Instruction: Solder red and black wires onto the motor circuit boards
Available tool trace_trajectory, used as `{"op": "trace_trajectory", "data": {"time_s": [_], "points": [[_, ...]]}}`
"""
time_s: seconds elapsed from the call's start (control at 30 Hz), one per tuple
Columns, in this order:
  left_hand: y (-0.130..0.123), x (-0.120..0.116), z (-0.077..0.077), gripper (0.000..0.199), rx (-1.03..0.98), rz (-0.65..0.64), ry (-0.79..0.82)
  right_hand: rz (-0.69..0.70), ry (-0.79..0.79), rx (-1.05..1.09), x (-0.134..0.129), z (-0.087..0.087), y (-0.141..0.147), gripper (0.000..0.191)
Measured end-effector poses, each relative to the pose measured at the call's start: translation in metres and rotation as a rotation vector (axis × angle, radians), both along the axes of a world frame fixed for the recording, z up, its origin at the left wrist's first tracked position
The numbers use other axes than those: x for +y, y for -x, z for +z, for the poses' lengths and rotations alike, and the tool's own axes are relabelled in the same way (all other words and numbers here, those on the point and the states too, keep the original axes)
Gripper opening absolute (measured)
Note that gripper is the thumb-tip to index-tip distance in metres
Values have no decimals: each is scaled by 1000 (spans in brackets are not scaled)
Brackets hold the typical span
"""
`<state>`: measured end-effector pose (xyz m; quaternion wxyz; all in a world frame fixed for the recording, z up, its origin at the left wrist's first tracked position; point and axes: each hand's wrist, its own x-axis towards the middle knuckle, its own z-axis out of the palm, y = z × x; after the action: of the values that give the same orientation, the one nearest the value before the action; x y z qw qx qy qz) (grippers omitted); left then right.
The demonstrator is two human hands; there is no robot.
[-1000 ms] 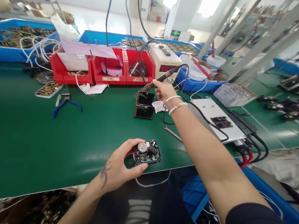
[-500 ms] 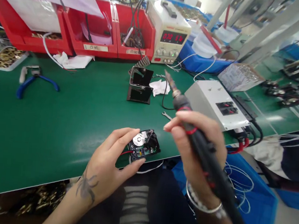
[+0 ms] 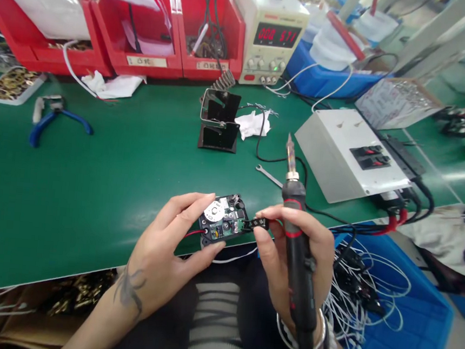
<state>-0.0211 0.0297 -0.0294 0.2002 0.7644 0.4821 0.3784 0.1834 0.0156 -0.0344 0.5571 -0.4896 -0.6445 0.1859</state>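
My left hand [image 3: 176,229] holds a small black housing with a circuit board [image 3: 222,220] at the front edge of the bench, thumb and fingers on its sides. A white disc [image 3: 214,211] and a red wire show on it. In my right hand [image 3: 295,250] lies a soldering iron [image 3: 299,256], its tip up and away from the board. Thumb and index finger of that hand also pinch a small black part [image 3: 259,223] beside the board's right side, with thin leads running between them.
A black iron stand [image 3: 219,122], white tissue [image 3: 253,125] and wrench [image 3: 270,175] lie beyond my hands. Blue-handled pliers [image 3: 54,118] rest left. Red bins [image 3: 140,60], a power supply [image 3: 268,42] and a grey box [image 3: 352,152] stand behind; a blue crate [image 3: 415,321] is below right.
My right hand has come down and left to the board, and now pinches the small black part out from it. The iron has turned more upright. My left hand keeps its hold.
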Motion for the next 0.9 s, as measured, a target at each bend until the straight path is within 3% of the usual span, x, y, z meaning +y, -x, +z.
{"op": "trace_trajectory", "data": {"time_s": [0.2, 0.33, 0.5, 0.63, 0.77, 0.9], "points": [[2, -1, 4, 45, 111, 4, -60, 28, -6, 203, -7, -21, 1, 58], [3, 2, 3, 42, 129, -22, -111, 63, -41, 247, -5, -25, 1, 59], [6, 3, 1, 50, 163, -42, -152, 177, -107, 106, 4, -7, -5, 71], [0, -6, 7, 39, 190, 23, -331, 352, -93, -173, 19, 10, -6, 50], [-8, -16, 14, 23, 259, 112, -369, 361, -45, -230, 23, 12, -6, 47], [-7, -13, 12, 23, 218, 77, -302, 361, -35, -228, 22, 11, -5, 45]]}}
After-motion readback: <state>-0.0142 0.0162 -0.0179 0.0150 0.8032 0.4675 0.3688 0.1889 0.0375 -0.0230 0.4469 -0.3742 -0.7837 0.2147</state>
